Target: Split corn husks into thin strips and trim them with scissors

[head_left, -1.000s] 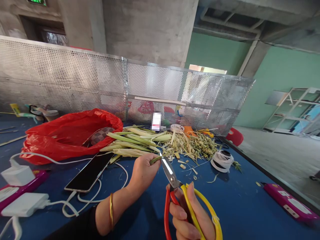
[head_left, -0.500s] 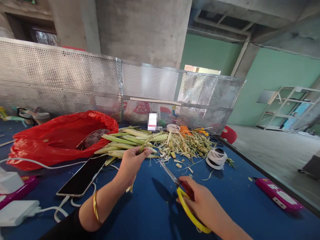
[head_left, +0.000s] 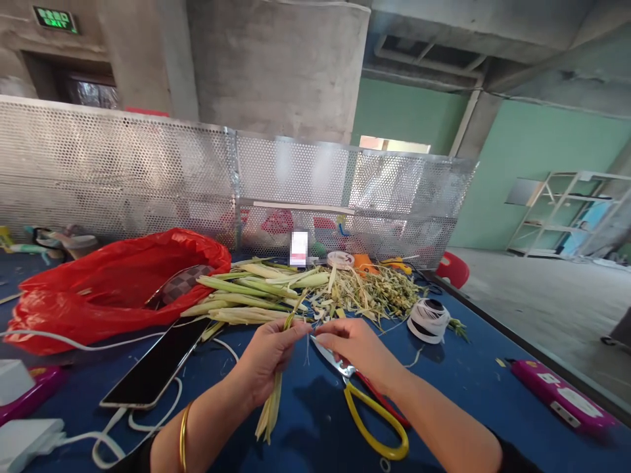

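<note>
My left hand (head_left: 269,358) is closed around a narrow bundle of pale husk strips (head_left: 270,410), whose ends hang below the palm while a greenish tip sticks up past the thumb. Fine threads (head_left: 308,351) dangle from its fingertips. Close beside them, my right hand (head_left: 352,345) has thumb and fingers pinched together; what they grip is too small to make out. Under the right hand are scissors (head_left: 377,427) with one yellow and one red handle, blades pointing at the left hand. Behind both hands lies a pile of green and pale husks (head_left: 251,292).
A red plastic bag (head_left: 123,276) and a black phone (head_left: 158,368) with white cables lie at left. Dry plant scraps (head_left: 374,289), a white thread spool (head_left: 428,320) and a magenta device (head_left: 559,397) are at right. A perforated metal screen (head_left: 296,171) stands behind.
My right hand has let go of the scissors and moved up and left to my left fingertips. My left hand has come lower, with the husk bundle now hanging in plain view.
</note>
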Available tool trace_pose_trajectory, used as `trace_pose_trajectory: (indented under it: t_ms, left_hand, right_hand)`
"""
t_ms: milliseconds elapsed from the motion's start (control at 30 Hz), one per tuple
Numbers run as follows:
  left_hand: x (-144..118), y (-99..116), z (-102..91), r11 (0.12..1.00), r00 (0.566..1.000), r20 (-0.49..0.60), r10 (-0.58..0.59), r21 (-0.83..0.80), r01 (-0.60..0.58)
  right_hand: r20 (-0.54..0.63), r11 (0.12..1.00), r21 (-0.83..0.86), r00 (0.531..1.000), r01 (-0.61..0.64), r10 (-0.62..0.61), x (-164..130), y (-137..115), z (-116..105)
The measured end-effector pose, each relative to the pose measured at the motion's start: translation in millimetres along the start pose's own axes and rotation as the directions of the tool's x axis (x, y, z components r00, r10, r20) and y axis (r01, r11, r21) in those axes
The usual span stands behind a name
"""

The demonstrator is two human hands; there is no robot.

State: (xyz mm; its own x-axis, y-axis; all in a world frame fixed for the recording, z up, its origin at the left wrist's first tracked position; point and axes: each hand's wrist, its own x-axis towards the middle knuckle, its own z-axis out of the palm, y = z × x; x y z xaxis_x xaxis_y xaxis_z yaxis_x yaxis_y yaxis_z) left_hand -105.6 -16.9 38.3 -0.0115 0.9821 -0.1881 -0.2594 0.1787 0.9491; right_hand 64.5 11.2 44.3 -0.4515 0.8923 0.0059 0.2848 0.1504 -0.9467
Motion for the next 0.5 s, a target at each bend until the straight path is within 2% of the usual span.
trace_pose_trajectory:
  t_ms: [100,167,200,267,300,333,433,500]
  left_hand:
    - [0.9,-1.6,-1.0,1.0,1.0,0.003,-0.012,-0.011,0.012]
    - [3.8,-3.2,-3.6,0.999,1.0,0.008,-0.015,-0.038,0.015]
    - [5.5,-4.0,-5.0,0.998,1.0,0.013,-0.018,-0.06,0.019]
    - [8.4,-5.4,-7.2,0.994,0.999,0.038,-0.032,-0.105,0.036]
    - [9.4,-5.9,-7.8,0.99,0.997,0.056,-0.049,-0.129,0.056]
    - [10.0,-6.3,-7.9,0.984,0.995,0.074,-0.072,-0.155,0.083]
    - [9.4,-6.7,-5.6,0.958,0.98,0.13,-0.153,-0.225,0.179]
    - [7.2,-6.4,-2.5,0.945,0.972,0.137,-0.191,-0.242,0.22]
  right_hand:
    - [0.095,0.973,0.218,0.994,-0.074,0.054,15.4,7.0,20.0]
    - [0.107,0.965,0.257,0.994,-0.045,0.018,21.1,12.7,23.2]
    - [0.088,0.975,0.223,0.996,-0.009,-0.011,23.7,15.7,20.1]
    - [-0.014,0.997,0.005,0.997,0.074,-0.074,30.6,22.3,4.5]
    - [-0.105,0.97,-0.208,0.983,0.126,-0.15,34.8,26.2,-6.9]
    - [-0.21,0.884,-0.452,0.949,0.12,-0.237,39.1,30.4,-19.7]
    - [-0.328,0.783,-0.62,0.891,0.048,-0.314,47.7,42.2,-57.3]
    - [-0.375,0.728,-0.685,0.853,0.009,-0.363,45.7,44.6,-73.0]
